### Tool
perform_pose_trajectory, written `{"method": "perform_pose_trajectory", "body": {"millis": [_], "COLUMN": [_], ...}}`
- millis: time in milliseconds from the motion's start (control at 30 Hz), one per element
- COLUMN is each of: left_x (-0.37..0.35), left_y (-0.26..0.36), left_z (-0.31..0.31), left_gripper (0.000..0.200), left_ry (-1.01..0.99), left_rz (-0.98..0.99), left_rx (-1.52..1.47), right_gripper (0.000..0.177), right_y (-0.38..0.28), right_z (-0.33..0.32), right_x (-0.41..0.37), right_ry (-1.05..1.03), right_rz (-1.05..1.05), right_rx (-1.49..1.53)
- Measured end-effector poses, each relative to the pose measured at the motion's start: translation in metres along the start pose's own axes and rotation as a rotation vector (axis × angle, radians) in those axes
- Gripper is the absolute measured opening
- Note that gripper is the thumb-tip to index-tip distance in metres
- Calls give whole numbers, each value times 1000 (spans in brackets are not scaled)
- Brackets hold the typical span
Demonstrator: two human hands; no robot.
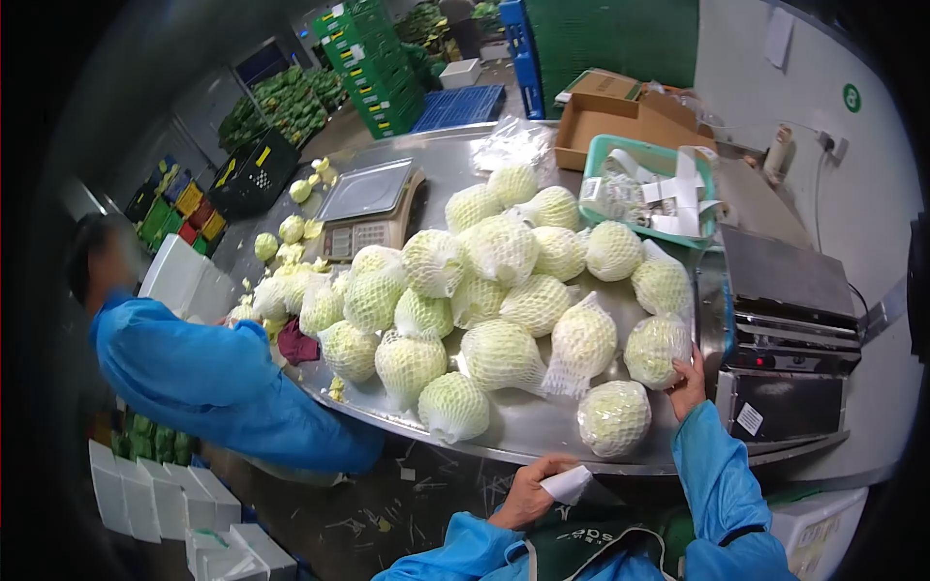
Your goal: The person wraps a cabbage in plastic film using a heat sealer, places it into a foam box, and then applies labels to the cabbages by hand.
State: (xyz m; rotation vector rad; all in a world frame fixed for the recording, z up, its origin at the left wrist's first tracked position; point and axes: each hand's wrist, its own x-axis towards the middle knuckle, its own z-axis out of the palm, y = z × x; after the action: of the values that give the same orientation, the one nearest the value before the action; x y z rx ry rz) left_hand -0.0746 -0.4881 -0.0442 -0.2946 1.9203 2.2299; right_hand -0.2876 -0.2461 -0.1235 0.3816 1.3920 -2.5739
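My right hand (pixel 689 383) curls its fingers around the lower right side of a cabbage (pixel 655 351) in white foam netting, which looks covered in clear film. My left hand (pixel 526 495), low in front of the apron, pinches a piece of white paper (pixel 567 484) that looks like a label sheet. Just below the gripped cabbage, near the table edge, sits another shiny wrapped cabbage (pixel 614 418). Several more netted cabbages, such as a pale one (pixel 584 341), are heaped across the steel table (pixel 528 441).
At the left, a person in a blue gown (pixel 194 373) stands by the table. Behind the heap are a scale (pixel 366 198), a teal basket (pixel 593 155) of label strips and a cardboard box (pixel 581 121). A wrapping machine (pixel 790 358) adjoins the table's right side.
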Motion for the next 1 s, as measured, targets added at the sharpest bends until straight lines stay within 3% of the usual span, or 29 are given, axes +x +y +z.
{"method": "perform_pose_trajectory", "body": {"millis": [167, 233, 267, 333, 400, 467, 533, 567, 667, 733, 767, 800, 867, 933, 1000], "left_x": [21, 30, 31, 37, 42, 42, 40, 38, 29, 23, 14, 6, -9, -14, -21], "left_y": [22, 26, 30, 10, 0, -3, 2, -1, -4, 1, 5, 4, 1, -4, -14], "left_z": [-15, -19, -17, -14, -7, 2, 12, 12, 23, 42, 41, 36, 30, 27, 27], "left_gripper": [22, 23, 22, 20, 19, 13, 10, 10, 17, 32, 42, 42, 32, 27, 24], "left_ry": [112, 155, 184, 229, 263, 321, 369, 363, 416, 826, 772, 781, 574, 582, 512], "left_rz": [135, 133, 125, 139, 158, 121, 110, 104, -16, 420, 558, 552, 693, 717, 536], "left_rx": [52, 22, 23, -97, -214, -276, -297, -298, -370, 260, 410, 413, 1070, 1061, 638], "right_gripper": [74, 70, 70, 66, 61, 47, 30, 17, 14, 13, 14, 14, 15, 16, 17], "right_y": [2, 0, -8, -46, -58, -42, -36, -31, -27, -24, -19, -16, -13, -10, -11], "right_z": [13, 3, 6, 66, 94, 105, 103, 96, 83, 82, 81, 80, 83, 87, 96], "right_x": [-8, -5, -16, -60, -82, -101, -105, -108, -118, -123, -124, -125, -131, -137, -141], "right_ry": [43, 134, 137, -160, -689, -885, -933, -856, -812, -798, -773, -746, -778, -767, -816], "right_rz": [61, -344, -328, -558, -129, 107, 393, 421, 446, 406, 407, 409, 464, 499, 526], "right_rx": [-145, -943, -953, -1052, -896, -707, -628, -629, -577, -544, -549, -555, -557, -498, -448]}}
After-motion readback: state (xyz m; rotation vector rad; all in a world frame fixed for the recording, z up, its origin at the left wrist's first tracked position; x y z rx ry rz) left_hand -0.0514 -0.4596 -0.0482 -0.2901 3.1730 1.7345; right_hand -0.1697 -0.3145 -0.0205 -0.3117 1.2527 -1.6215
